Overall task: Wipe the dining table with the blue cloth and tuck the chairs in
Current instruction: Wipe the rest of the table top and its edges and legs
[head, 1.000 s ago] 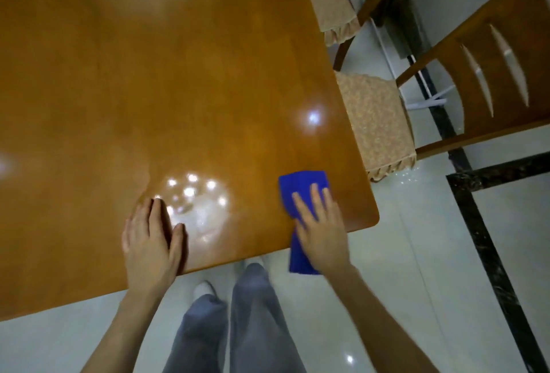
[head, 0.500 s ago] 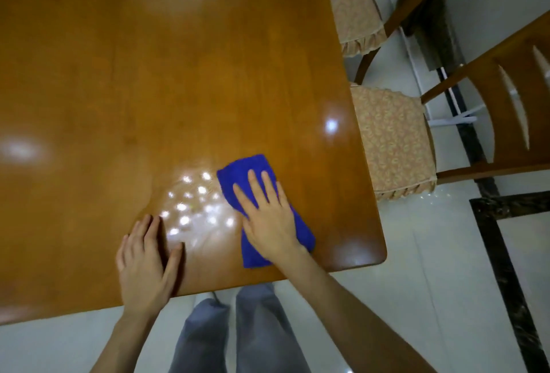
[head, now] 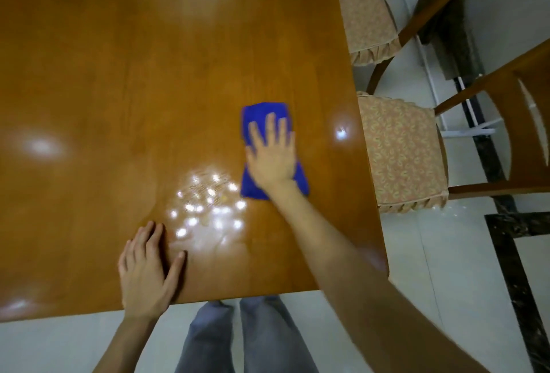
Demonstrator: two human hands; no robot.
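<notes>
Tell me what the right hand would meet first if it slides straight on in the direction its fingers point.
The right hand lies flat on the blue cloth, pointing toward the far end of the dining table. Ahead only bare glossy tabletop shows, so the way looks free up to the picture's top edge.

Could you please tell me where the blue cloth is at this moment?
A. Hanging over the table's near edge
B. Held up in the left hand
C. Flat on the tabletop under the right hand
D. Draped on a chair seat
C: the blue cloth lies flat on the dining table with the right hand spread on top of it, while the left hand rests bare near the table's edge.
</notes>
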